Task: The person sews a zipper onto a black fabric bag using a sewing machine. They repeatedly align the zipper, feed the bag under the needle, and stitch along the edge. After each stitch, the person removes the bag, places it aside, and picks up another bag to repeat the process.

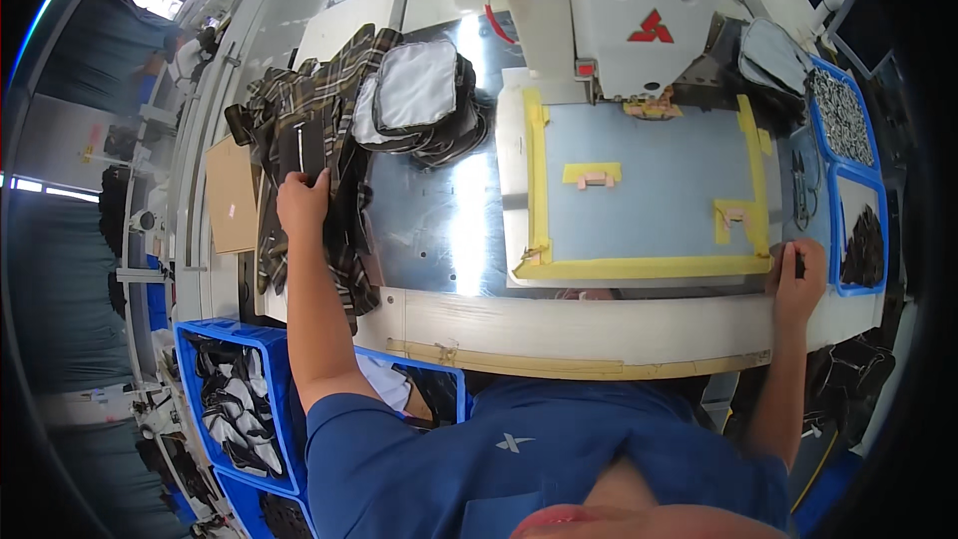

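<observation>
My left hand (304, 202) is at the left of the table, its thumb and fingers pinching the near edge of a dark fabric piece (291, 152) with a white strip down it. Beneath lies a heap of brown plaid fabric (334, 90) that hangs over the table's front edge. A stack of pale, dark-edged rounded fabric pieces (417, 85) sits just right of the heap. My right hand (801, 274) is closed near the table's front right, with a small dark thing between its fingers. Left of it is a clear sheet (659, 205) bordered with yellow tape.
A white industrial sewing machine head (639, 15) stands over the sheet's far edge. On the right are scissors (799, 190), a blue bin of small metallic parts (841, 110) and a blue bin with dark pieces (846, 284). A blue crate of fabric pieces (185, 339) stands lower left.
</observation>
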Action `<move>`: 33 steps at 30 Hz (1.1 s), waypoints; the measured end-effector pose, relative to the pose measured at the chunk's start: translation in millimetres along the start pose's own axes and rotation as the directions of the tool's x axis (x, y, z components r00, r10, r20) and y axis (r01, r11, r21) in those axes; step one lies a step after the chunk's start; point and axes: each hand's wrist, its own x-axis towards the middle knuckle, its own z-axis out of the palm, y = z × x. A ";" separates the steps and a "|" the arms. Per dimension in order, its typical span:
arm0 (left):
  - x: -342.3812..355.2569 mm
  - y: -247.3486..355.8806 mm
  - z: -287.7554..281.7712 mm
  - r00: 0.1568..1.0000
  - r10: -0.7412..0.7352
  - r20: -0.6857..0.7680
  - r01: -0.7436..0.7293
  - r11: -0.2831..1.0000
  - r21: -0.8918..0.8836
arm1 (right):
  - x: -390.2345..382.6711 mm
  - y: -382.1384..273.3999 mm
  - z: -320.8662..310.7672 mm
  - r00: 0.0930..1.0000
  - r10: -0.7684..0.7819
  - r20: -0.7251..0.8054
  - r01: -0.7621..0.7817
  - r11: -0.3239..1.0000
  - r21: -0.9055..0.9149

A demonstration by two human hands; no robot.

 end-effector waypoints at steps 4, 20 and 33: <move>9.6 -11.1 9.0 0.999 0.047 0.014 -0.048 0.998 0.049 | -0.7 -0.8 -1.3 1.000 0.013 0.002 -0.013 1.000 -0.008; 31.3 -56.8 -9.1 0.989 -0.150 0.000 0.149 0.982 0.117 | -0.3 -2.7 -1.8 0.999 -0.034 -0.003 0.034 0.999 0.000; 45.9 -50.1 -38.2 0.964 -0.099 0.246 0.217 0.827 -0.518 | -0.6 -4.2 -2.0 1.000 0.002 0.017 -0.002 1.000 0.002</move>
